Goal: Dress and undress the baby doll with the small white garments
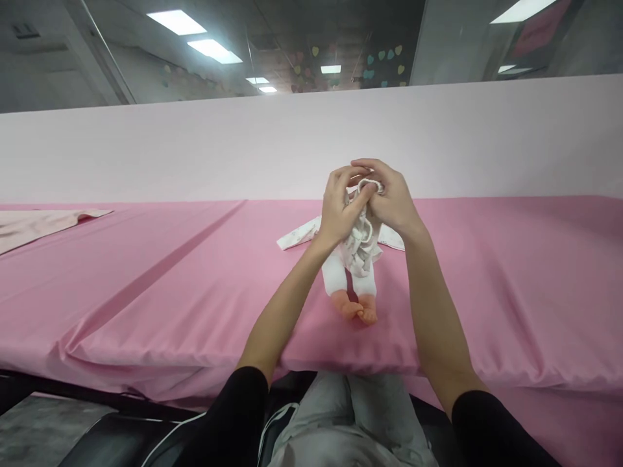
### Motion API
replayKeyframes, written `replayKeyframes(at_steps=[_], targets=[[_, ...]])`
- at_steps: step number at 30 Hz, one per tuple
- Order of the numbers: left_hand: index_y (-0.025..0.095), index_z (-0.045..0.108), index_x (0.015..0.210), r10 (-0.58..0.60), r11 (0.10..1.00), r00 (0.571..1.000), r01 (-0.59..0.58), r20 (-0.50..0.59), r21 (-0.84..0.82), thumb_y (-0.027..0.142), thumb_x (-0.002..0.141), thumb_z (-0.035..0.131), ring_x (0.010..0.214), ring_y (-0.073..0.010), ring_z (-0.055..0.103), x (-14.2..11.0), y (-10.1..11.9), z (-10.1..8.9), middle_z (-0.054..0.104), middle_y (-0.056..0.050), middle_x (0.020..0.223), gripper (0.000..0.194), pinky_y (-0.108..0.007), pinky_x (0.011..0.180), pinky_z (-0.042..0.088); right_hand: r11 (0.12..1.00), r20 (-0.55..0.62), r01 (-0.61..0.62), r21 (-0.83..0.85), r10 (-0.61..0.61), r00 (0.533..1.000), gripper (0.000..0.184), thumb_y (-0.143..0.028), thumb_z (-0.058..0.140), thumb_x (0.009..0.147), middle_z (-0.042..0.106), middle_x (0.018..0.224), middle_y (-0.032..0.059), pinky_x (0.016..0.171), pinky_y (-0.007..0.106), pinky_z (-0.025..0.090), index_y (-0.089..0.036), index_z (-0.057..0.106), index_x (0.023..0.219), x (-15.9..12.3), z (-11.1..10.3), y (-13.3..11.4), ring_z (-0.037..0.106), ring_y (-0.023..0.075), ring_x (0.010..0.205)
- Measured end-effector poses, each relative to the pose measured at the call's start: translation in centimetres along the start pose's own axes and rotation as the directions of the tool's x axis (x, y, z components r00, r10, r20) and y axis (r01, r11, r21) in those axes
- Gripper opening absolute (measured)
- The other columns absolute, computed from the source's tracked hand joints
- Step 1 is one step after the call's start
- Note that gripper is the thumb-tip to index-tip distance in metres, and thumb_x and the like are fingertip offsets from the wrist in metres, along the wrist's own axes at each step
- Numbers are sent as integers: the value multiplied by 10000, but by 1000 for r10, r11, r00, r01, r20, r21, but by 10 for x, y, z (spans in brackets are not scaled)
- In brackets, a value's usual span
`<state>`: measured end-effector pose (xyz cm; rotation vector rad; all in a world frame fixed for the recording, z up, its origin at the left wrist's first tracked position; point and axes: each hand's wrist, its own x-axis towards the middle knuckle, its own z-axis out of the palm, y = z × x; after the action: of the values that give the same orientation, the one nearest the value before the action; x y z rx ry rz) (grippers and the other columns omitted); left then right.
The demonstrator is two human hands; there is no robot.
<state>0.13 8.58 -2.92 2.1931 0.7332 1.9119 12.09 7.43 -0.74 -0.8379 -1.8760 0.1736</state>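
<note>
A baby doll (pixel 367 308) lies on the pink cloth, its feet toward me and its legs white down to the ankles. Bunched over its upper body is a white baby garment (pixel 361 253) with a light trim round its opening. My left hand (pixel 341 204) grips the gathered fabric from the left, thumb pressed against the trim. From the right, my right hand (pixel 389 198) is closed on the same fabric, and the fingertips of both hands nearly meet. White sleeves (pixel 299 234) stick out at both sides. The hands and cloth hide the doll's head.
A pink cloth (pixel 195 292) with folds covers the table. At the far left lies a pale pink piece of fabric (pixel 39 226). Behind the table runs a low white wall (pixel 195 152) with glass above it. The table's front edge is close to my lap.
</note>
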Motion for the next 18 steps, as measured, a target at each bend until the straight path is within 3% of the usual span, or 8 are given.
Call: replayKeyframes(at_steps=[2, 5, 7, 9, 12, 15, 18], targets=[[250, 564, 1074, -30, 999, 984, 28, 175, 17, 436, 848, 525, 986, -165, 577, 9, -2, -11, 602, -34, 1030, 295, -281, 847, 459, 997, -59, -40, -67, 36, 998, 410, -355, 438, 863, 629, 1062, 60, 817, 360, 498, -249, 478, 1257, 0, -5, 4, 597, 216, 976], [236, 617, 1012, -134, 989, 896, 93, 423, 116, 408, 770, 617, 751, -140, 587, 12, -11, -30, 615, 0, 810, 297, -249, 681, 465, 981, -180, -85, -177, 53, 982, 400, -330, 388, 873, 640, 1003, 65, 806, 383, 499, -231, 486, 1248, 1, -12, 14, 603, 227, 940], [213, 659, 884, -202, 971, 849, 110, 488, 212, 352, 728, 644, 647, -129, 550, 12, -19, -44, 576, 15, 669, 210, -244, 617, 441, 969, -260, -108, -224, 47, 965, 382, -304, 384, 862, 641, 971, 72, 799, 386, 498, -217, 517, 1210, 1, -18, 19, 604, 226, 918], [192, 669, 781, -239, 952, 878, 128, 416, 277, 296, 727, 610, 620, -129, 532, 14, -28, -58, 553, 14, 602, 132, -248, 609, 430, 965, -310, -119, -234, 42, 950, 364, -265, 385, 839, 639, 954, 78, 790, 392, 498, -205, 551, 1158, 0, -25, 23, 605, 227, 906], [177, 661, 768, -244, 938, 958, 194, 148, 288, 242, 700, 594, 685, -141, 554, 18, -41, -83, 593, -7, 657, 115, -255, 653, 450, 977, -362, -107, -184, 34, 932, 314, -205, 391, 788, 635, 952, 84, 783, 406, 502, -193, 607, 1015, -3, -37, 29, 606, 230, 904], [177, 635, 812, -259, 937, 965, 262, -44, 232, 203, 646, 612, 769, -144, 575, 20, -51, -104, 631, -25, 812, 170, -262, 696, 478, 991, -374, -81, -108, 35, 927, 287, -160, 383, 756, 634, 965, 81, 793, 429, 501, -203, 614, 922, -5, -47, 35, 600, 233, 935], [177, 597, 778, -274, 952, 959, 281, -70, 118, 152, 631, 572, 810, -140, 593, 19, -54, -111, 637, -33, 882, 152, -271, 712, 493, 996, -359, -58, -65, 30, 933, 276, -118, 359, 714, 644, 919, 76, 802, 426, 502, -209, 606, 798, -7, -49, 37, 601, 227, 944]])
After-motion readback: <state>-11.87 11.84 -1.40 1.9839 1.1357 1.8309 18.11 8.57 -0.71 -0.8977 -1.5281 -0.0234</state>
